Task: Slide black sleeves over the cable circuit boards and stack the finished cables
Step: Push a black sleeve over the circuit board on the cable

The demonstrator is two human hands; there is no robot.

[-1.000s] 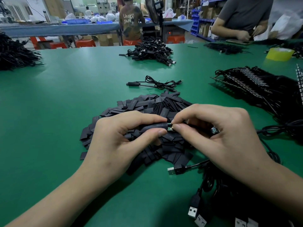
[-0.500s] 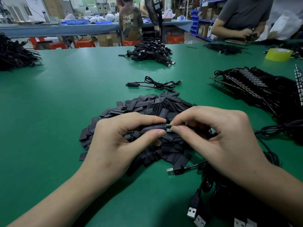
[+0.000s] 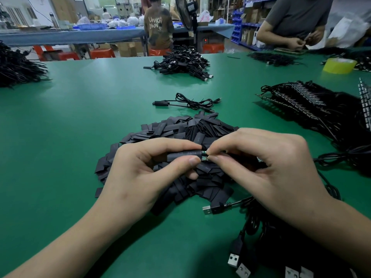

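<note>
Toward green worktop (image 3: 80, 137) near edge, left hand (image 3: 140, 173) pinches black tubular sleeve (image 3: 183, 154), right hand (image 3: 267, 169) pinches green circuit board (image 3: 204, 156); skewed entry could snag.

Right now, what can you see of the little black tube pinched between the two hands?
The short black sleeve looks like matte, flexible tubing, somewhat flattened, with faint lettering along it. It lies roughly level, pinched by thumb and forefinger of the left hand. A small green circuit board pokes from its right end, gripped by the right hand. Below lies a heap of loose black sleeves.
</note>
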